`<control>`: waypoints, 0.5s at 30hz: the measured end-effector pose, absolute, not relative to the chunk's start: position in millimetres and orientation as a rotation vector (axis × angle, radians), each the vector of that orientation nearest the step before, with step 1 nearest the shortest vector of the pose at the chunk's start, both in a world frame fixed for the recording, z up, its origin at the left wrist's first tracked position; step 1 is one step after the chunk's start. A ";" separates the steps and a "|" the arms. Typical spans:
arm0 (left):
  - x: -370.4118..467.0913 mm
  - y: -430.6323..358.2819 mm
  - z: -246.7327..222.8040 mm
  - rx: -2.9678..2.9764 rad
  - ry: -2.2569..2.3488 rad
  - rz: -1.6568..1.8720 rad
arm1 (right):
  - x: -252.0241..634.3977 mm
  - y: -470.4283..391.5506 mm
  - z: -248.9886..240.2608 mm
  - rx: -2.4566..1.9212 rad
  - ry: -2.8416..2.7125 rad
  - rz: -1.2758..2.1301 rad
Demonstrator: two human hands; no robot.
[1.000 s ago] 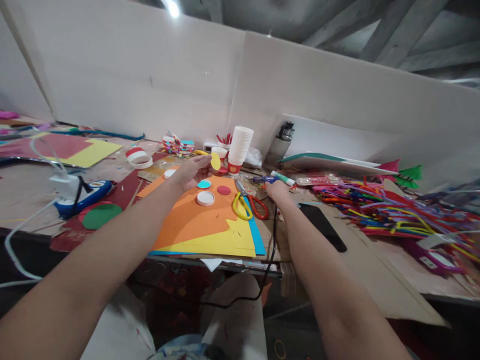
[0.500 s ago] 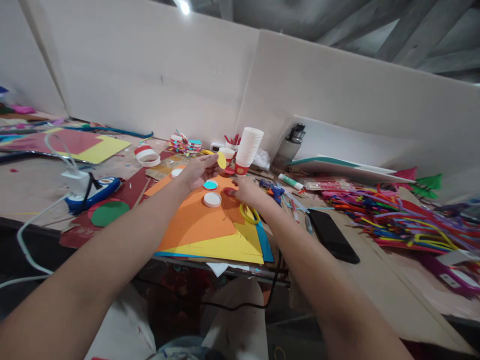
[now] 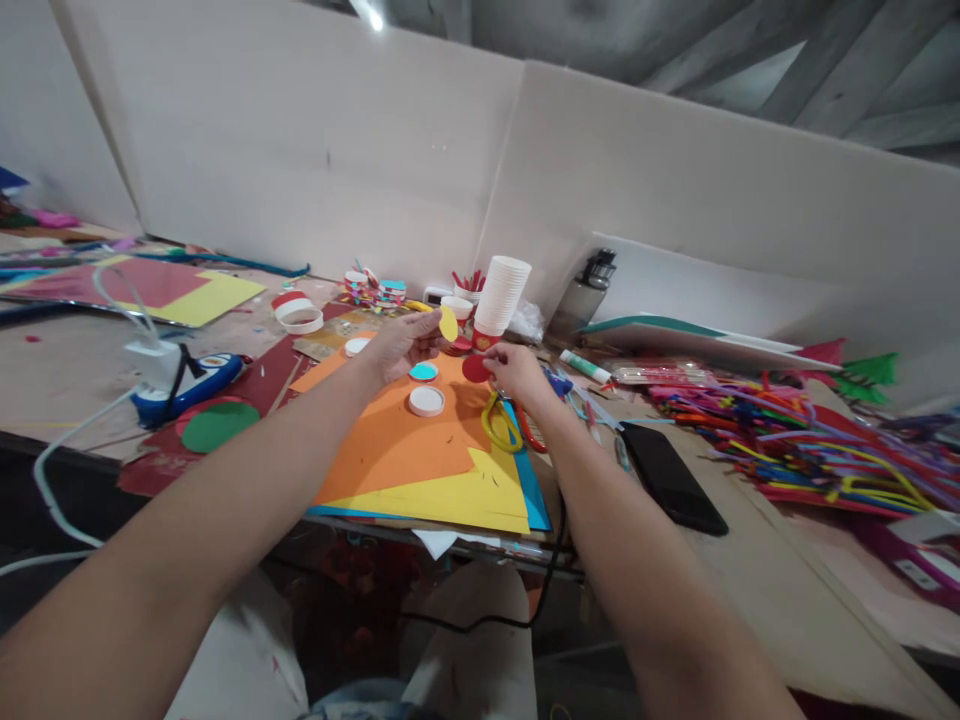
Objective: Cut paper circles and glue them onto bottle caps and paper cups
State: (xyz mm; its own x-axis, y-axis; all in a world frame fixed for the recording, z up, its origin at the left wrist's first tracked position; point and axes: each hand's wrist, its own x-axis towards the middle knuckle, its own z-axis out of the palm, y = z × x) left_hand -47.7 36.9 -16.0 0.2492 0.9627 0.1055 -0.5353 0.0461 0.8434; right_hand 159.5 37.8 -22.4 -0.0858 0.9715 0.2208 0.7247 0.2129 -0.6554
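Note:
My left hand (image 3: 412,341) pinches a yellow paper circle (image 3: 448,323) between thumb and fingers, held up above the orange sheet (image 3: 390,455). To its right, my right hand (image 3: 517,370) grips the edge of a red paper circle (image 3: 475,369). Beneath the hands, on the orange sheet, lie a white cup base with a turquoise disc (image 3: 424,371) and a plain white round cup base (image 3: 426,402). Yellow scissor handles (image 3: 501,425) rest just below my right hand. Beyond the hands stands a tall stack of paper cups (image 3: 503,295).
A black phone (image 3: 673,478) and a heap of coloured pipe cleaners (image 3: 780,430) lie on the right. A glue stick (image 3: 585,366) and a grey bottle (image 3: 579,295) sit behind. On the left are a blue power strip (image 3: 191,385) and a green paper circle (image 3: 220,427).
My right hand has lifted the red paper circle and moved slightly right, showing it more fully. My left hand still holds the yellow circle, nearly in place.

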 end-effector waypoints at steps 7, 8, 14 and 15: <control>-45.0 31.0 -13.3 0.917 0.618 1.199 | 161.7 26.4 0.8 -1.018 -1.515 1.033; -44.9 30.7 -13.3 0.912 0.613 1.182 | 160.0 24.1 2.2 -0.942 -1.488 1.104; -43.5 28.4 -15.3 0.962 0.532 1.113 | 148.2 17.1 -0.1 -0.842 -1.469 1.139; -42.9 27.9 -15.6 0.981 0.514 1.103 | 147.2 16.8 -0.9 -0.848 -1.471 1.131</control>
State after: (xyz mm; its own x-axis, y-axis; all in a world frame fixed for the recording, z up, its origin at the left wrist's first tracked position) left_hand -42.9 27.9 -15.6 0.3982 0.9106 0.1109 -0.5008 0.1145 0.8580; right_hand 147.2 16.8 -0.9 -0.2013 0.9297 0.3083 -0.0594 0.3026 -0.9513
